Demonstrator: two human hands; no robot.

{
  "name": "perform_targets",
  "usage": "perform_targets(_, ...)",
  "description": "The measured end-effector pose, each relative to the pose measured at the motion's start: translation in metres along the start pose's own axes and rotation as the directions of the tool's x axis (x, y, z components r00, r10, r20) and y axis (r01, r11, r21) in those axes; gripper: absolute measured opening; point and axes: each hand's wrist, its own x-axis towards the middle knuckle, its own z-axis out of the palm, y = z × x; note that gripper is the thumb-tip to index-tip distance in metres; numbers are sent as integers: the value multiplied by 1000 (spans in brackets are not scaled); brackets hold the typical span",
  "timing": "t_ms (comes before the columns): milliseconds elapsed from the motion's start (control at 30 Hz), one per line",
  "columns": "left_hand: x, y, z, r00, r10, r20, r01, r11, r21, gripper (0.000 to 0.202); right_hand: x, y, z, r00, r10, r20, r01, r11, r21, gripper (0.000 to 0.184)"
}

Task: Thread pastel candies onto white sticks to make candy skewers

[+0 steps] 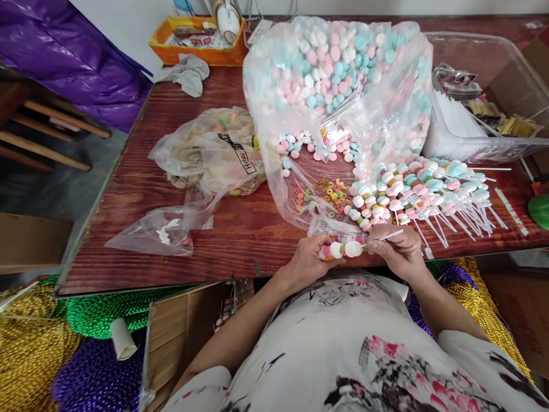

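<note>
My left hand (307, 260) and my right hand (397, 249) meet at the near edge of the wooden table (141, 189). Between them is a thin white stick (388, 235) threaded with pastel candies (345, 249). The right hand pinches the bare end of the stick. The left hand's fingers are closed around the candies at the other end. Just behind lies a pile of finished candy sticks (424, 191), and loose small ring candies (330, 194) lie on clear plastic.
A big clear bag of pink, blue and white candies (334, 68) stands behind. Smaller plastic bags (214, 151) lie left, a clear bin (480, 91) right, an orange tray (193, 40) at the back. Bead strands (38, 343) and a cardboard box (180, 332) sit below the table.
</note>
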Motion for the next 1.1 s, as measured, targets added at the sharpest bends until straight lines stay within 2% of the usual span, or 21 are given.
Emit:
perform_targets(67,0,0,2,998,55,8,-56,995,86,28,1,-1,6,999,33,-8,-33,999,15,11)
perform_targets(167,2,3,6,997,54,54,-58,996,70,29,5,1,17,999,8,36,-9,1000,30,13)
perform_targets(267,4,6,5,996,-30,81,36,996,-79,36,10,5,21,993,-83,85,77,994,76,11)
perform_targets(367,5,9,-2,977,-160,144,195,941,-277,44,14,7,15,972,-151,181,139,987,77,11)
perform_targets(467,6,13,-14,922,-259,287,358,854,-377,48,21,2,3,946,-159,284,146,987,66,12)
perform_targets(533,6,17,-20,873,-269,408,430,818,-382,46,27,-2,-4,921,-166,353,142,986,92,12)
perform_targets(633,8,23,-22,782,-199,591,473,807,-353,46,38,-7,-8,871,-203,447,151,977,151,12)
perform_targets(733,12,25,-15,709,-112,696,448,834,-321,45,48,-7,-6,828,-232,511,174,972,160,13)
perform_targets(767,13,24,-12,708,-100,699,430,846,-315,46,50,-7,-5,829,-230,510,176,973,152,13)
perform_targets(800,15,23,-9,729,-100,677,407,858,-312,47,51,-6,-3,842,-219,493,174,975,136,13)
perform_targets(900,17,18,-3,855,-131,502,331,883,-334,44,48,-1,6,921,-122,369,115,992,43,11)
perform_targets(967,17,14,-4,917,-156,366,288,895,-340,44,42,4,11,965,-16,260,16,1000,3,18)
perform_targets(1033,15,13,-8,946,-180,269,257,923,-285,44,37,9,14,984,107,145,-111,994,20,27)
perform_targets(1100,13,14,-13,963,-177,203,212,964,-164,40,33,13,16,977,211,25,-212,974,74,33)
